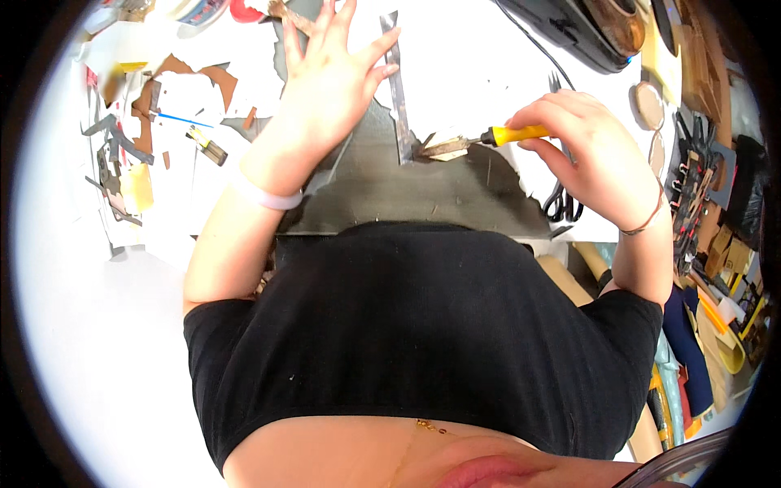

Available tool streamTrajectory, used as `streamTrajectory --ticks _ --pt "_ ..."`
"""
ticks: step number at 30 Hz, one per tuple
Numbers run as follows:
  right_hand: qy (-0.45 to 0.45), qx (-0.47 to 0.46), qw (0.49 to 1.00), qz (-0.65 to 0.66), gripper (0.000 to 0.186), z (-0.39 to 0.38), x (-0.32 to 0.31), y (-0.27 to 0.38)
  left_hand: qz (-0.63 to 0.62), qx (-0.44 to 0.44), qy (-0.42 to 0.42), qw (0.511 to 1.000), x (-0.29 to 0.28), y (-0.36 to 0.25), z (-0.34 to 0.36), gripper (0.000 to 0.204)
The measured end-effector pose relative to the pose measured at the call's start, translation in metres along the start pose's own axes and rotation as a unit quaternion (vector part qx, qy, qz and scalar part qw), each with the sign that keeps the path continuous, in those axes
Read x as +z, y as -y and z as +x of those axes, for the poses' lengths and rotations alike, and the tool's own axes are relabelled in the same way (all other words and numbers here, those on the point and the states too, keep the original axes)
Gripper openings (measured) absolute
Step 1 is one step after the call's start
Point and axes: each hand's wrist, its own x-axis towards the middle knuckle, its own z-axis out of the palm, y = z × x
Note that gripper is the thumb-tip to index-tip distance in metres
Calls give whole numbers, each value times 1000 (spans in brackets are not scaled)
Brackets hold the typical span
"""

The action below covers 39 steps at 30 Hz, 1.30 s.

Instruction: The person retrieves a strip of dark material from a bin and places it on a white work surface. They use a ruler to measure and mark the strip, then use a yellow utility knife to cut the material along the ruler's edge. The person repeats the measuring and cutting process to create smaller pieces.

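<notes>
My left hand (332, 77) lies flat with its fingers spread, thumb and forefinger touching a narrow metal ruler (398, 110). The ruler runs away from me across a dark grey sheet (366, 191) and a white surface. In my right hand (582, 146) is a yellow-handled tool (521, 134), pinched between thumb and fingers. Its pale, stained working end points left, close to the near end of the ruler. I cannot make out the exact shape of that end. Black-handled scissors (561, 205) lie under my right wrist, partly hidden.
Brown scraps (220, 85), a thin blue stick (183, 119) and a small yellow-and-black tool (207, 146) lie left. A white tub (199, 10) stands at the far left. A dark machine (582, 32) with a cable is at the far right; a crowded tool rack (693, 179) flanks the table.
</notes>
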Motion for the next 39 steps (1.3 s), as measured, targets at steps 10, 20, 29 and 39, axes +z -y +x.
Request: streamTrajectory --ticks 10,20,29,39 --pt "-230 44 965 -119 25 28 -57 -7 -136 46 -86 986 -7 -20 -33 36" --pt "-264 -52 943 -194 17 206 -113 16 -121 88 -18 989 -19 -35 -64 36" --pt "-139 -46 908 -393 20 340 -101 2 -121 53 -31 991 -10 -28 -73 35" --pt "-88 -28 928 -361 20 352 -76 -5 -123 72 -19 990 -2 -31 -63 36"
